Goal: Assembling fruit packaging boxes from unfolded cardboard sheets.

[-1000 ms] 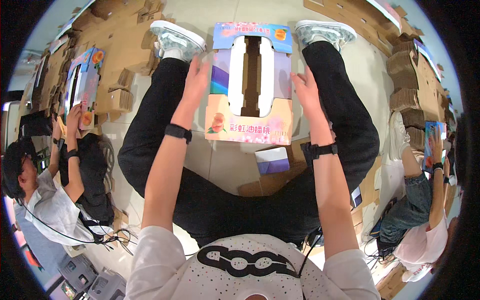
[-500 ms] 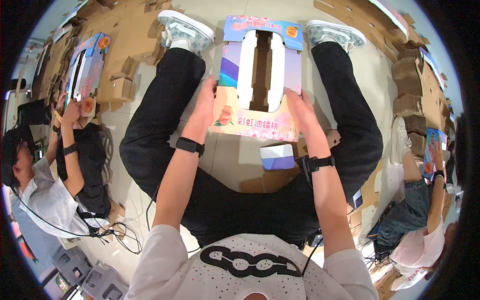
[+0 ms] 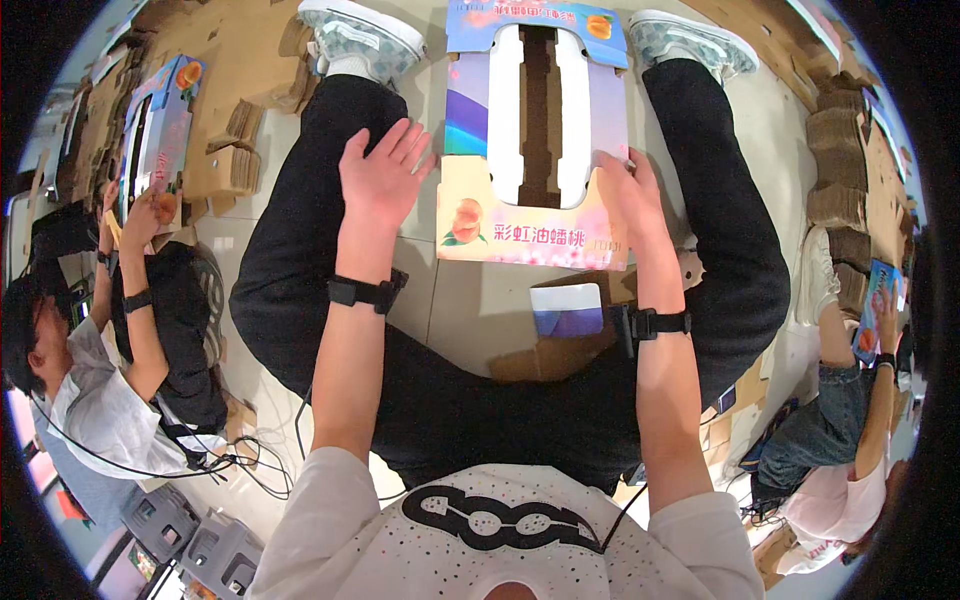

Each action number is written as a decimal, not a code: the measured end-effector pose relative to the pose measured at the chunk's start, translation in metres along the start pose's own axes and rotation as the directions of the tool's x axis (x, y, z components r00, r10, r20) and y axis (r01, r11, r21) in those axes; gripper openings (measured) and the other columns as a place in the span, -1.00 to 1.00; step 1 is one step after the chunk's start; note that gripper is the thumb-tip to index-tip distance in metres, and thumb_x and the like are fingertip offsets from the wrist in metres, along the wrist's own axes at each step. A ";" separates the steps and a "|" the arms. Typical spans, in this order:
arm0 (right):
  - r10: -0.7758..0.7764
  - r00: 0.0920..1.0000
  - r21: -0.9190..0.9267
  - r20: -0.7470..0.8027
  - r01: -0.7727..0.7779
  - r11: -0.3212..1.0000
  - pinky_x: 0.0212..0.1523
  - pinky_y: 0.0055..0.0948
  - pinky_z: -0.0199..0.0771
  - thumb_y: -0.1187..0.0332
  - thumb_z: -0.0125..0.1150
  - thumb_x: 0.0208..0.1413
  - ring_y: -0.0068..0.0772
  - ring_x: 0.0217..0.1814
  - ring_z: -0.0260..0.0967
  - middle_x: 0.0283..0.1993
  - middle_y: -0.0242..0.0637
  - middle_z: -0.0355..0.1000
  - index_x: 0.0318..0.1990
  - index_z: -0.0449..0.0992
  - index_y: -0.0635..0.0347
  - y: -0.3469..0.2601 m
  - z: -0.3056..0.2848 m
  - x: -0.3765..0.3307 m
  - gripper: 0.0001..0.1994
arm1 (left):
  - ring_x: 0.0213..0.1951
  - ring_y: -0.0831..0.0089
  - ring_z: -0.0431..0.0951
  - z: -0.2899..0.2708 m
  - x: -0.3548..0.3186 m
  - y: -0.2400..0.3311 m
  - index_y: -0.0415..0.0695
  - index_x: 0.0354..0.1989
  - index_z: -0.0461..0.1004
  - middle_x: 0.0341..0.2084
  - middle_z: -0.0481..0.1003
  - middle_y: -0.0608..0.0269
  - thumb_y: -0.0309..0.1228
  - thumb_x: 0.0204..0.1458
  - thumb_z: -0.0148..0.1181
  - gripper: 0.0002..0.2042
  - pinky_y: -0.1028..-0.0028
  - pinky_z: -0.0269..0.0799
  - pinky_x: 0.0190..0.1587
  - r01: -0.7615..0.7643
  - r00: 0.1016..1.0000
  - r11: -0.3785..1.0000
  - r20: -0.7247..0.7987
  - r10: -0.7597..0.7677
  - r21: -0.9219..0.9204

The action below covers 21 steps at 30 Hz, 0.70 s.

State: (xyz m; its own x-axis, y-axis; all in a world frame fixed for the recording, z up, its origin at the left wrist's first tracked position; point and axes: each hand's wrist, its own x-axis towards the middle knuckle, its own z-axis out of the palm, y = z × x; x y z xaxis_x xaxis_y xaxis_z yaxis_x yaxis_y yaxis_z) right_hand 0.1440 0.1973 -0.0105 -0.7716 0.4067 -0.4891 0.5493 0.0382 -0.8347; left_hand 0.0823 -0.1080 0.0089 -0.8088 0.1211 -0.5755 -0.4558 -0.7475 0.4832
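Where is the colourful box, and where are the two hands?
Colourful printed box (image 3: 470, 120), head view, on its left panel.
Left hand (image 3: 378, 182), head view, on the back of the hand.
Right hand (image 3: 628, 195), head view, on the back of the hand.

head view, looking steeply down, close

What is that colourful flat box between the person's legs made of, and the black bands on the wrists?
The colourful box looks like corrugated cardboard with a glossy printed face: brown board shows through its two long cut-outs. The wrist bands look like matte black fabric or rubber straps; the picture is too small to tell which.
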 end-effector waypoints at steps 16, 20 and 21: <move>-0.011 1.000 0.066 -0.007 0.012 0.998 0.02 -0.38 0.46 0.05 0.33 0.05 -0.26 0.04 0.47 0.07 0.05 0.43 0.31 0.18 0.47 -0.003 -0.001 -0.005 -0.19 | -0.21 0.42 0.58 0.003 0.013 -0.043 -0.31 0.00 0.45 -0.22 0.56 0.18 -0.27 0.12 0.24 -0.61 0.41 0.50 -0.20 -0.009 0.998 0.778 0.058 -0.035 0.628; -0.052 0.999 0.061 -0.009 0.052 0.997 -0.03 -0.41 0.48 0.05 0.34 0.04 -0.30 -0.03 0.49 0.00 0.03 0.46 0.30 0.18 0.49 -0.012 -0.007 -0.012 -0.18 | -0.30 0.39 0.60 -0.003 0.020 -0.039 -0.36 -0.04 0.45 -0.28 0.57 0.14 -0.25 0.11 0.28 -0.59 0.40 0.52 -0.27 0.044 0.998 0.783 0.008 -0.062 0.621; -0.054 0.999 0.015 -0.006 0.054 0.998 -0.03 -0.42 0.47 0.04 0.33 0.05 -0.30 -0.03 0.49 -0.01 0.03 0.47 0.30 0.19 0.50 -0.014 -0.008 -0.015 -0.18 | -0.32 0.38 0.60 -0.002 0.020 -0.038 -0.39 -0.07 0.46 -0.30 0.57 0.12 -0.23 0.12 0.29 -0.58 0.39 0.53 -0.28 0.090 0.995 0.767 -0.017 -0.103 0.635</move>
State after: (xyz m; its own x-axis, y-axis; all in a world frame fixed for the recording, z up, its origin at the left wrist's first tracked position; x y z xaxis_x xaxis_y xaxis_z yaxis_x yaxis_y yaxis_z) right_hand 0.1502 0.1975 0.0108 -0.7983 0.4097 -0.4414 0.5015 0.0464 -0.8639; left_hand 0.0837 -0.0786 -0.0221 -0.7512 0.1864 -0.6332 -0.6586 -0.1481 0.7378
